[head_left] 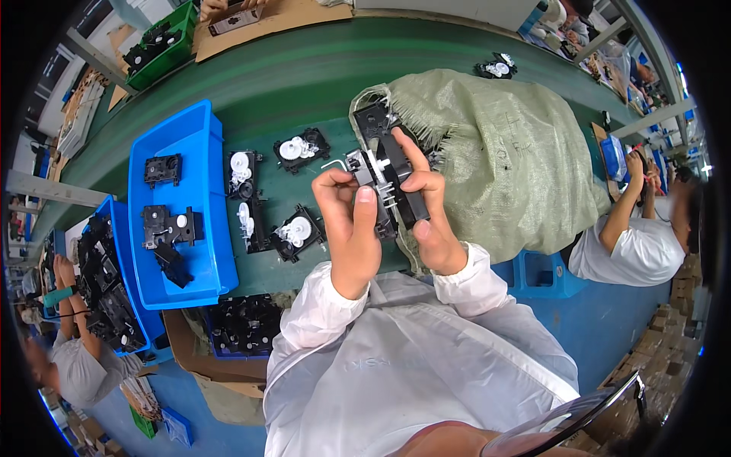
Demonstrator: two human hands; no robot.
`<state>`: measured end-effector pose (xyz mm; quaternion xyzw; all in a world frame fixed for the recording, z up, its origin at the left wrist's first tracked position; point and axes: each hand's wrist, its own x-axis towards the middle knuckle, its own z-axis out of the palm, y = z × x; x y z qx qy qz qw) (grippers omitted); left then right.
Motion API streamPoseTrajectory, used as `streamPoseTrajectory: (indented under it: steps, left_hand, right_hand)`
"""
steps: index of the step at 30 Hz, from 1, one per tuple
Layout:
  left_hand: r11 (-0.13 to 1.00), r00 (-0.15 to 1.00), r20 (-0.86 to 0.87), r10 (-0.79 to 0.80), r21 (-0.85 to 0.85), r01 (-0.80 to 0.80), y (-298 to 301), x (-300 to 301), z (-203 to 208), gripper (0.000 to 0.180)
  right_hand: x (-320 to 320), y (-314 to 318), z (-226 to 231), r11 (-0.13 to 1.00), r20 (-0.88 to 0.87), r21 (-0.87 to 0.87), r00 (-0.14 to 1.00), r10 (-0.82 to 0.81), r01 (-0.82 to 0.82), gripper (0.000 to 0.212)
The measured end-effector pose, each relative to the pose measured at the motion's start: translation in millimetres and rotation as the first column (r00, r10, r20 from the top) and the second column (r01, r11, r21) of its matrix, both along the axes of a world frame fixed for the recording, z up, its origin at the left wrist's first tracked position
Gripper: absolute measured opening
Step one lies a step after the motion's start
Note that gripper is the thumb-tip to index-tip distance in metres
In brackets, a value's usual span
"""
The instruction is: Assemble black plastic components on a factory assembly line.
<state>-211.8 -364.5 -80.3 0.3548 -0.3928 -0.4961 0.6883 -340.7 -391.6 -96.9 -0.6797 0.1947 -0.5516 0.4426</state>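
Over the green bench, my left hand [352,228] grips a black plastic gear module [362,169] with pale parts and a bent metal rod by the fingertips. My right hand [435,221] has its fingers closed around a black block-shaped part [412,199] pressed against that module. Whether the two are joined I cannot tell. Just beyond the fingers, a black plastic plate [373,122] shows by the sack's edge. Left of my hands, several black modules with white gears, such as this gear module [297,228], lie on the bench.
A blue bin [217,228] holding a few black parts stands left on the bench [304,84]. A bulging green woven sack [502,145] occupies the right side. Below the bench sits a crate of black parts [244,324]. Co-workers sit at the left [84,369] and right [632,244].
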Motion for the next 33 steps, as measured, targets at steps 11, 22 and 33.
streamPoseTrajectory:
  steps: [11,22,33]
  left_hand:
    - [1.000,0.997,0.079,0.000,-0.031,0.002,-3.2,1.4,-6.6,0.030]
    - [0.995,0.940,0.334,0.075,-0.089,-0.048,-4.1,5.2,-18.1,0.020]
    - [0.998,0.905,0.421,0.060,-0.058,-0.039,-1.2,2.5,-12.0,0.021]
  right_hand:
    - [-0.8,1.9,-1.7,0.999,-0.053,-0.039,0.999,-0.004,0.001,0.047]
    - [-0.6,-5.2,-9.4,1.000,-0.078,-0.020,0.997,0.019,-0.020,0.048]
    - [-3.8,-3.9,-7.9,0.998,-0.097,-0.060,0.995,-0.007,0.001,0.047]
